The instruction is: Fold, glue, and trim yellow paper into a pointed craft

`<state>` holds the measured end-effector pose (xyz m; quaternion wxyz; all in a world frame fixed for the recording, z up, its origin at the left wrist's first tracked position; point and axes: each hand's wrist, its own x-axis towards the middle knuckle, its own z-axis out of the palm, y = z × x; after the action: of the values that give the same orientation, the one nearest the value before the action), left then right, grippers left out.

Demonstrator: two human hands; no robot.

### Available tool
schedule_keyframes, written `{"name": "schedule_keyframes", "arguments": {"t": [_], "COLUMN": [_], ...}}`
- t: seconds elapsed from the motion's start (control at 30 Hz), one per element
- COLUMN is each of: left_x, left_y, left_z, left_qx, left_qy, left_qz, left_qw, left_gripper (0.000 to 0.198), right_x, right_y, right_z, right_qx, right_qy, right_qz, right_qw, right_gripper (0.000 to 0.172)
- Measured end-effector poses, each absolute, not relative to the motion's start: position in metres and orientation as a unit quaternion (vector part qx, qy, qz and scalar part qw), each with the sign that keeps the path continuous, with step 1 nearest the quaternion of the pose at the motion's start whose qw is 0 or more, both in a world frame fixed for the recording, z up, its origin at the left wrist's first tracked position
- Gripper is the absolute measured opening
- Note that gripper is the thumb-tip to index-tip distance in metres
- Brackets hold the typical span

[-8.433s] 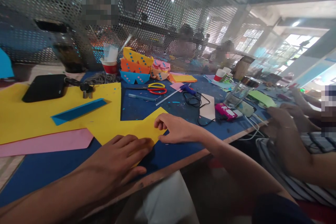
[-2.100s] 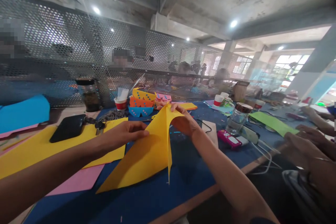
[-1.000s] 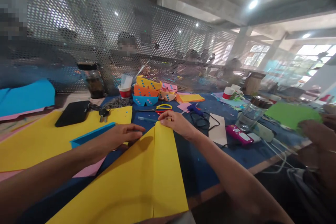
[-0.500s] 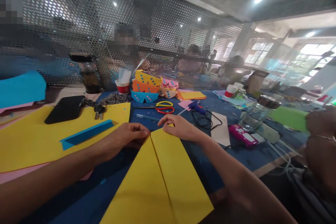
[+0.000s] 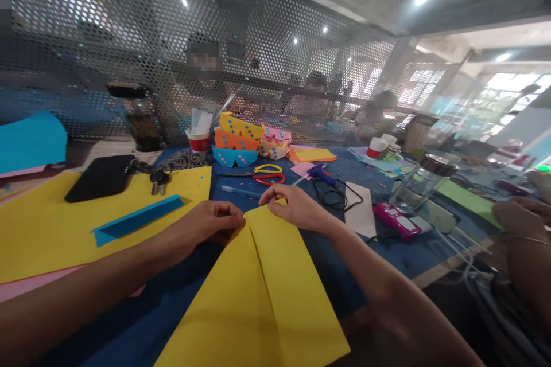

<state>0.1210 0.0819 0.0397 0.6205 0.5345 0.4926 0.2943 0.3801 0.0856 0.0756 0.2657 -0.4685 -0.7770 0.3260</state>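
A yellow paper sheet [image 5: 258, 292] lies in front of me, its right part folded over in a long flap [image 5: 301, 281] with an edge running down the middle. My left hand [image 5: 215, 221] pinches the far left corner of the sheet, thumb and fingers closed on it. My right hand [image 5: 290, 203] grips the far edge of the flap, thumb on top and fingers curled. A folded blue paper strip [image 5: 138, 219] rests left of my left forearm. Scissors [image 5: 262, 175] with red and yellow handles and a pen [image 5: 243, 191] lie just beyond my hands.
Colourful paper crowns [image 5: 235, 157] stand at the back beside a red-and-white cup [image 5: 198, 140]. Rightward are a blue glue gun [image 5: 322, 175], a pink device [image 5: 398, 221] and a glass jar [image 5: 424, 183]. A phone [image 5: 101, 178] and keys [image 5: 160, 180] lie left. Another person's hand [image 5: 523, 218] is at right.
The edge of the flap has lifted slightly and the gap at the fold looks wider. Both my hands keep their grip. At the far right, another person's hand and green paper have shifted.
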Motion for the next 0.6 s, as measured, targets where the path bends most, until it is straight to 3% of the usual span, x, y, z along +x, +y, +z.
{"name": "schedule_keyframes", "arguments": {"t": [0.27,0.6], "left_x": [0.127,0.128], "left_y": [0.085,0.085], "left_z": [0.039,0.035], "left_qx": [0.564,0.596], "left_qy": [0.488,0.474], "left_qz": [0.291,0.292], "left_qw": [0.599,0.579], "left_gripper": [0.066,0.059], "right_x": [0.367,0.361], "right_y": [0.079,0.081], "right_z": [0.064,0.062], "right_qx": [-0.469,-0.467], "right_qy": [-0.83,-0.792], "right_qz": [0.181,0.3], "right_qw": [0.241,0.255], "right_gripper": [0.007,0.009]}}
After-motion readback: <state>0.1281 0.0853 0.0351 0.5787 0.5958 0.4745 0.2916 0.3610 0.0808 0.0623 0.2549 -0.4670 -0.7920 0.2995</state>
